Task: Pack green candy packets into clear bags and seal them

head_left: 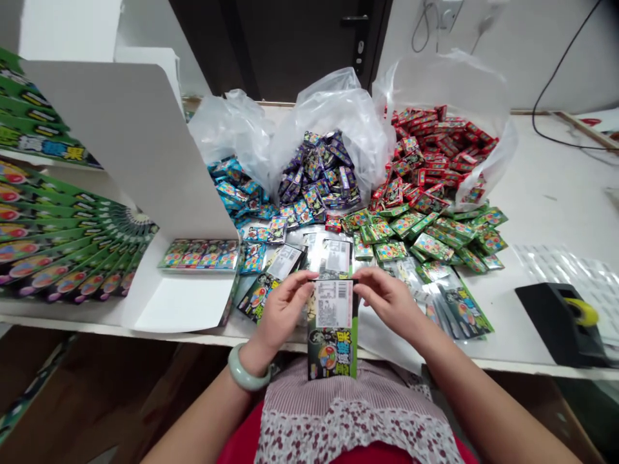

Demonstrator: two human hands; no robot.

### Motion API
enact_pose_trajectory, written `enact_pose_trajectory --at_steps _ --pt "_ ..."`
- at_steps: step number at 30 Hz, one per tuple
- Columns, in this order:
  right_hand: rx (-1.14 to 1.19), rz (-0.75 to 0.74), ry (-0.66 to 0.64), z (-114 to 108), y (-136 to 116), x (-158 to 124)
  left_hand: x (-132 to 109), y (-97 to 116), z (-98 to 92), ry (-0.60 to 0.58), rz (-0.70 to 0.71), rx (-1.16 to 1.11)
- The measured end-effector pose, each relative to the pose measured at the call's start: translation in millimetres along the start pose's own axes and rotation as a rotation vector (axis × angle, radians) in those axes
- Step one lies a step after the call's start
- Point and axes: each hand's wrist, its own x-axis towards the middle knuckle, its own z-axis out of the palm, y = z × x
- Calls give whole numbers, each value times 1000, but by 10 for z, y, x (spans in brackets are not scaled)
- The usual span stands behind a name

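My left hand (pixel 284 308) and my right hand (pixel 387 298) pinch the two upper corners of a flat printed candy packet (pixel 333 351). It hangs over the table's front edge, above my lap, with a white label on its upper part and black and green print below. More labelled packets (pixel 267 283) lie on the table beside my left hand. Beyond my fingers lies another labelled packet (pixel 337 256). To the right of my right hand is a small stack of black and green packets (pixel 467 309).
Plastic bags spill small blue boxes (pixel 236 187), purple boxes (pixel 319 167) and red boxes (pixel 440 154); green boxes (pixel 435 238) lie before them. An open white carton (pixel 184 299) holds a row of small boxes. A black tape dispenser (pixel 556 322) stands right, fanned green cards (pixel 72 238) left.
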Motion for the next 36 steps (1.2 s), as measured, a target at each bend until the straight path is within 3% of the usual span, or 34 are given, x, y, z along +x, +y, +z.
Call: enact_pose_trajectory --at_steps 3,7,11,14,22,26,31,36 --pt "-75 -63 64 28 -118 80 75 75 -6 24 4 -46" --pt "140 4 151 135 -177 187 162 108 -26 58 -152 -224" --pt "92 -46 153 141 -174 222 172 70 -70 86 -148 -166" --pt "15 -86 74 64 -223 224 177 85 -59 75 -84 -118" --pt "107 84 -109 -40 -331 379 283 242 38 16 -142 -203" --pt "43 75 -157 -52 -345 341 246 264 -62 -120 -39 -167" --pt "-65 -69 -140 -74 -330 161 131 236 -196 -251 119 -70" --pt "-210 -272 -46 3 -250 31 61 109 -158 -245 157 -90"
